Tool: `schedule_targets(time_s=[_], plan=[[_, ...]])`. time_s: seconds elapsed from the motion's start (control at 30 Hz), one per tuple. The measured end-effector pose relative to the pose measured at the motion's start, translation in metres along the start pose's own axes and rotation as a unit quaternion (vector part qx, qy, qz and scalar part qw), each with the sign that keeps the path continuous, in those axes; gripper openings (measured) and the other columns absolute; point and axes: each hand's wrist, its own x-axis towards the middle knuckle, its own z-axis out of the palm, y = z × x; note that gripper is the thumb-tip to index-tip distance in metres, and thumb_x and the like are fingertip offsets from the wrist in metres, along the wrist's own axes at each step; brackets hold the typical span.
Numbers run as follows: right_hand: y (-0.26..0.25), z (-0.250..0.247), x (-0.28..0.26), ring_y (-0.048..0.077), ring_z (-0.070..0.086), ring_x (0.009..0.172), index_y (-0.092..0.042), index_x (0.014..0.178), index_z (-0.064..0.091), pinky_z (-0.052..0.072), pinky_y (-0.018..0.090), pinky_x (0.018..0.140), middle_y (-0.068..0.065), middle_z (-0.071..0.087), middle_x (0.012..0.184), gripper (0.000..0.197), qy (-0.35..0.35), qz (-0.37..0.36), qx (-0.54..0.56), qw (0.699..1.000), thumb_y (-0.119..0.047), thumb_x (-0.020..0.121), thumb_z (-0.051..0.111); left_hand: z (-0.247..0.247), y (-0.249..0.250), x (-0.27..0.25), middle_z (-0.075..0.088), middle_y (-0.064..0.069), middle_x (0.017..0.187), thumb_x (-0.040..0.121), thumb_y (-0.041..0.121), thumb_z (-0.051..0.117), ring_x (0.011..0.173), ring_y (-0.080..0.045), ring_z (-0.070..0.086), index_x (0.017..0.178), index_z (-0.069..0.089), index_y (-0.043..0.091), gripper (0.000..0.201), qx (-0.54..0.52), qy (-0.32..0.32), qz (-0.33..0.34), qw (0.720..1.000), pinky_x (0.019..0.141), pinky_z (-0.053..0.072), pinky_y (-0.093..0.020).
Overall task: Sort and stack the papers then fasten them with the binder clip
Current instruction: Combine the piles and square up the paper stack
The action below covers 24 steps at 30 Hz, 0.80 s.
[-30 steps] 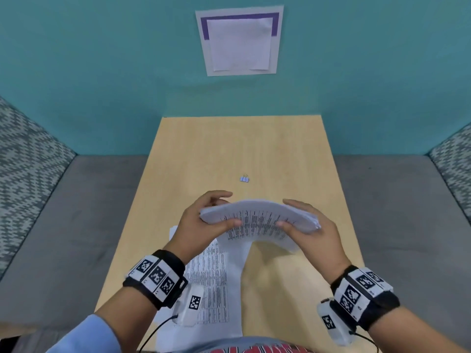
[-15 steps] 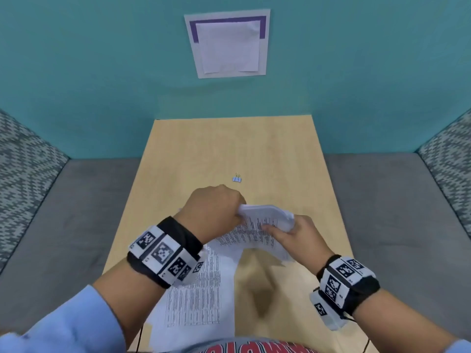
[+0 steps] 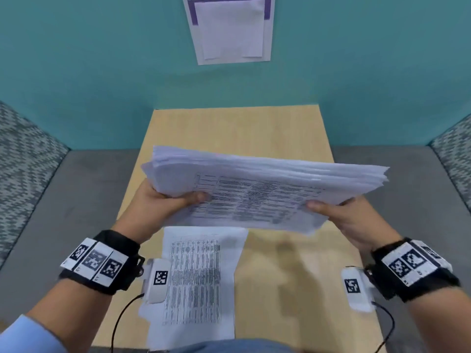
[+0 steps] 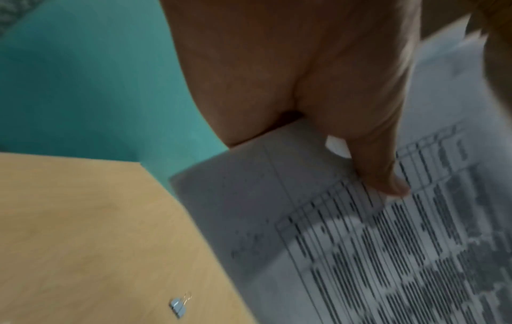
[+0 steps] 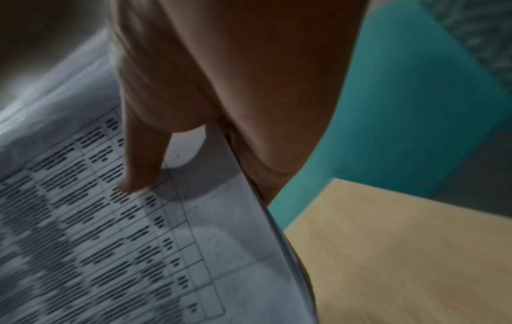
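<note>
I hold a thick stack of printed papers [image 3: 260, 192] above the wooden table [image 3: 293, 276], its top sheet covered in table text. My left hand [image 3: 165, 200] grips the stack's left end with the thumb on top [image 4: 387, 175]. My right hand [image 3: 339, 212] grips the right end, thumb pressed on the print [image 5: 141, 175]. The fingers under the stack are hidden. One more printed sheet [image 3: 196, 281] lies flat on the table near me. A small binder clip [image 4: 178, 305] lies on the table in the left wrist view; the stack hides it from the head view.
A white sheet with a purple border [image 3: 229, 29] hangs on the teal wall [image 3: 102, 72] behind the table. Grey seating [image 3: 51, 212] flanks the table on both sides, with patterned cushions [image 3: 23, 149] at the outer edges.
The stack was bent and small between my hands, with the left hand turned over it. Now it is raised closer to the camera and spread wide, one hand at each end.
</note>
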Motion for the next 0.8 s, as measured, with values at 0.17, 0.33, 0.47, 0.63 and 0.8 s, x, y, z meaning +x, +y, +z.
schedule_targets(time_s=[0.17,0.33,0.47,0.63,0.8], plan=[[-0.017,0.007,-0.011,0.004,0.074,0.110,-0.020,0.119,0.075,0.056,0.015,0.090,-0.015,0.081,0.113,0.033,0.060,-0.114,-0.110,0.986,-0.004,0.089,0.077,-0.004,-0.034,0.005,0.081,-0.005,0.122,0.074,0.006,0.092,0.115,-0.021,0.076,0.121,0.077,0.013,0.050,-0.055,-0.041,-0.014,0.998,0.100,0.061,-0.033],[-0.015,0.026,-0.017,-0.011,0.072,0.093,-0.044,0.089,0.082,0.058,0.018,0.085,-0.032,0.078,0.094,0.021,0.131,-0.147,-0.110,0.974,-0.025,0.080,0.078,-0.001,-0.034,0.013,0.077,-0.002,0.131,0.083,0.010,0.088,0.122,-0.020,0.074,0.132,0.071,0.017,0.052,-0.042,-0.080,-0.033,0.995,0.099,0.059,-0.028],[0.012,0.029,-0.017,-0.016,0.070,0.091,-0.020,0.108,0.074,0.055,0.009,0.084,-0.037,0.075,0.093,0.032,0.167,-0.135,-0.110,0.970,-0.022,0.079,0.087,0.008,-0.048,0.017,0.083,0.012,0.112,0.075,0.014,0.085,0.106,-0.007,0.078,0.117,0.075,0.022,0.044,-0.024,0.003,-0.035,0.999,0.087,0.060,-0.020],[0.083,0.014,-0.002,-0.005,0.074,0.093,-0.021,0.107,0.078,0.058,0.016,0.084,-0.028,0.079,0.097,0.030,0.119,-0.016,-0.163,0.979,-0.011,0.080,0.089,0.008,-0.123,0.015,0.083,0.008,0.104,0.083,0.018,0.089,0.095,-0.003,0.075,0.110,0.079,0.026,0.030,0.102,-0.034,-0.128,0.986,0.085,0.057,-0.028],[0.105,0.009,0.013,0.005,0.073,0.085,-0.027,0.097,0.080,0.055,0.027,0.079,-0.010,0.080,0.094,0.016,0.079,0.053,-0.199,0.975,-0.015,0.087,0.084,0.018,-0.158,0.007,0.079,-0.015,0.110,0.087,0.012,0.086,0.092,-0.020,0.074,0.108,0.080,0.011,0.022,0.094,0.017,-0.140,0.985,0.083,0.056,-0.038]])
